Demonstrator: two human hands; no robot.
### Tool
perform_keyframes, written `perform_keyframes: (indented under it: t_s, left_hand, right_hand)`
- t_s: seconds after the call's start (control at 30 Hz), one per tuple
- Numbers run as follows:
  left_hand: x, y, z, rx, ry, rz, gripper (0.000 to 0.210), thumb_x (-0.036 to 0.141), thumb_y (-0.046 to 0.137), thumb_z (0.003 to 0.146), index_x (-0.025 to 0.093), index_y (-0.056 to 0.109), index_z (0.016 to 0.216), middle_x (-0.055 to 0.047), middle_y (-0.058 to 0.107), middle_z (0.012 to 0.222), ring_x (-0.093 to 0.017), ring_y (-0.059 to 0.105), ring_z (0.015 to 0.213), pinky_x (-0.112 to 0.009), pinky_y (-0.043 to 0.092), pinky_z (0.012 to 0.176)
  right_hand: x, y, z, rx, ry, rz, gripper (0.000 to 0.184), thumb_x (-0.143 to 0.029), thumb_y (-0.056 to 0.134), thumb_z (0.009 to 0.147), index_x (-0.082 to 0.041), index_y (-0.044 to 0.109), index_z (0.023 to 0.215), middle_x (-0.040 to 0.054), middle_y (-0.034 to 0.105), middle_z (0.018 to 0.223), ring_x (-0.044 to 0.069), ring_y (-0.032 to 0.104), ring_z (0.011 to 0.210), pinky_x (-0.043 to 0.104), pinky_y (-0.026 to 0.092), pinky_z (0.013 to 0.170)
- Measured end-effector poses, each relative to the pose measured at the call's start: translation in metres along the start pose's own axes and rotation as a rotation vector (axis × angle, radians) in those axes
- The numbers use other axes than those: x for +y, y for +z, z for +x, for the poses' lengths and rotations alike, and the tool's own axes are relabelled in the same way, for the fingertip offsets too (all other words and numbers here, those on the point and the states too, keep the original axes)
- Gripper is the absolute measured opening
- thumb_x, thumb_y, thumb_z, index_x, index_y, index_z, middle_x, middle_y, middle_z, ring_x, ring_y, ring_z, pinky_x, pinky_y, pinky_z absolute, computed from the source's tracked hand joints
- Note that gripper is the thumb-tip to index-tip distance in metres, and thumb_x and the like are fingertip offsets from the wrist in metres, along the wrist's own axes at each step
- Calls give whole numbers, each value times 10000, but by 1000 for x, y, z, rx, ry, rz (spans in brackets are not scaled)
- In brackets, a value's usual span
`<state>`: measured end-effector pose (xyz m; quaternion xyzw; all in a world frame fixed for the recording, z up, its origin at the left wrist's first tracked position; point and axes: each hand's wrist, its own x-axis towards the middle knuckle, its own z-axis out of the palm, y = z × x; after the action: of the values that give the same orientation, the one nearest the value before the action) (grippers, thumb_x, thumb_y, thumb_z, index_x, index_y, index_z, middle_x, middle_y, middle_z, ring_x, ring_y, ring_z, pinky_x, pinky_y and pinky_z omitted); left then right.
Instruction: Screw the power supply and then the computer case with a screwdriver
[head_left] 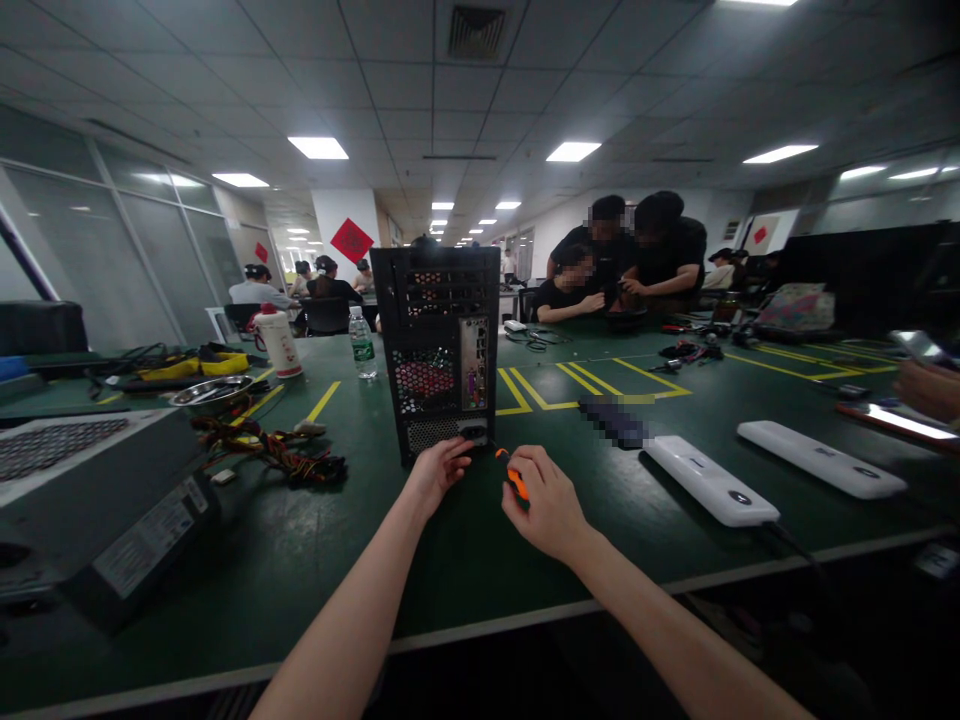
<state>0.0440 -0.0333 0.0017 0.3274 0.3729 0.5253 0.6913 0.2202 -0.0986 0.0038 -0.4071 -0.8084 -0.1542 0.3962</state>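
Observation:
A black computer case (386, 330) stands upright on the green table, its back turned to me. My right hand (551, 505) grips an orange and black screwdriver (516, 478), whose tip points at the case's lower right corner; whether it touches a screw I cannot tell. With fingers stretched out, my left hand (439, 475) rests against the bottom of the case, by the power supply (435, 434) fitted there. Above that, the metal port panel (473, 362) shows on the right and a perforated grille (426, 380) on the left.
To the left sit a loose grey power supply (150, 520), its bundled cables (277, 450), a metal bowl (214, 392) and a water bottle (361, 345). Two white power banks or similar white devices lie right, the nearer one (709, 480) with a cable. Other people work across the table.

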Motion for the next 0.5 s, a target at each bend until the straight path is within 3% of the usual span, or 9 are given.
perform_keyframes:
  t_s: [0.17,0.4,0.5]
  left_hand:
    - [0,1,0,17,-8,6,239,202,512,738,107,527,957,-139,571,1109,-73,568,561,-173,437,463]
    - [-1,1,0,37,6,41,265,212,546,719,110,527,962,-140,580,1093,-73,567,568,-167,426,455]
    - [-1,1,-1,42,3,54,250,214,543,717,116,533,947,-135,587,1074,-75,565,568,-173,425,458]
  right_hand:
    - [2,5,-2,15,-3,-33,134,-198,428,789,-155,436,916,86,496,899,181,509,790,321,444,679]
    - [7,2,-1,89,205,-17,157,-312,381,849,-167,424,892,46,482,821,130,522,610,242,417,511]
    - [6,0,-1,101,213,10,157,-305,396,832,-168,418,906,53,484,840,140,526,628,256,428,520]
